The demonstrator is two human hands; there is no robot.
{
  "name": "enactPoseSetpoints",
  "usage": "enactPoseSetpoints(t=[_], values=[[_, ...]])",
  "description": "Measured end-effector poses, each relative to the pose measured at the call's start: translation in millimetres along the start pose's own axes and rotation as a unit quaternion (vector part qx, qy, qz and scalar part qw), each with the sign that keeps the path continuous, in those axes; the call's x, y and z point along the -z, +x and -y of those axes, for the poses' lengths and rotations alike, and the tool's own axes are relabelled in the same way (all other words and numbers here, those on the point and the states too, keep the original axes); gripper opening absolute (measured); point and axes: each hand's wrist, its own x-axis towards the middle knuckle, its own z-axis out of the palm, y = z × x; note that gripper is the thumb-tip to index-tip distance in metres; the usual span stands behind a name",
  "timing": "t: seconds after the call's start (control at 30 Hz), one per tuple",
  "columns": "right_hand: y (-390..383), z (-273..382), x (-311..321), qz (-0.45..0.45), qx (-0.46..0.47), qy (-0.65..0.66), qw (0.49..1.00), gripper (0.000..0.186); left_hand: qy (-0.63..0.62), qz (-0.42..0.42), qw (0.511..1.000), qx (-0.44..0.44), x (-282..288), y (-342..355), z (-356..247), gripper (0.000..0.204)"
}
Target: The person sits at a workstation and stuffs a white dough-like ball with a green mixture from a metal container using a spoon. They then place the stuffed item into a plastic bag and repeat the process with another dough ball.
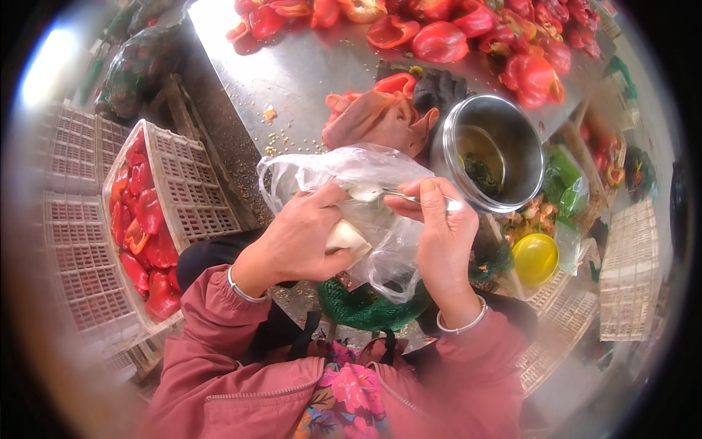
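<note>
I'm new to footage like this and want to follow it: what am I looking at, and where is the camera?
There is no machine here, just a person's two bare hands. The single picture comes from a wide fisheye camera worn on the head, looking down, so straight edges bend near the rim.

The left hand holds a pale, bun-like piece. The right hand holds a shiny metal utensil, probably a spoon. A clear plastic bag lies bunched between them.

Ahead is a metal table with many red peppers on its far side. Nearer are what looks like an orange rubber glove and a round steel pot with something dark green inside.
</note>
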Motion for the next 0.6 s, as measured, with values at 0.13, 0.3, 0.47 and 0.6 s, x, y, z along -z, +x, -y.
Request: enactPoseSetpoints(t=[0.13, 0.3, 0.47, 0.6], values=[[1, 3, 6, -0.013, 0.007, -0.002, 1.000, 0.027, 0.005, -0.026, 0.999, -0.018, 1, 1, -3, 0.030], [0, 4, 4, -0.018, 0.027, -0.036, 0.999, 0.023, -0.016, -0.056, 0.998, -0.034, 0, -1, 0, 0.030], [-1, -3, 3, -0.014, 0.060, -0.082, 0.995, 0.017, 0.073, -0.063, 0.995, -0.015, 3, 0, -6, 0.033], [-1, -9, 3, 0.025, 0.098, -0.123, 0.987, 0.023, 0.114, -0.069, 0.991, -0.010, 3, -1, -7, 0.033]])
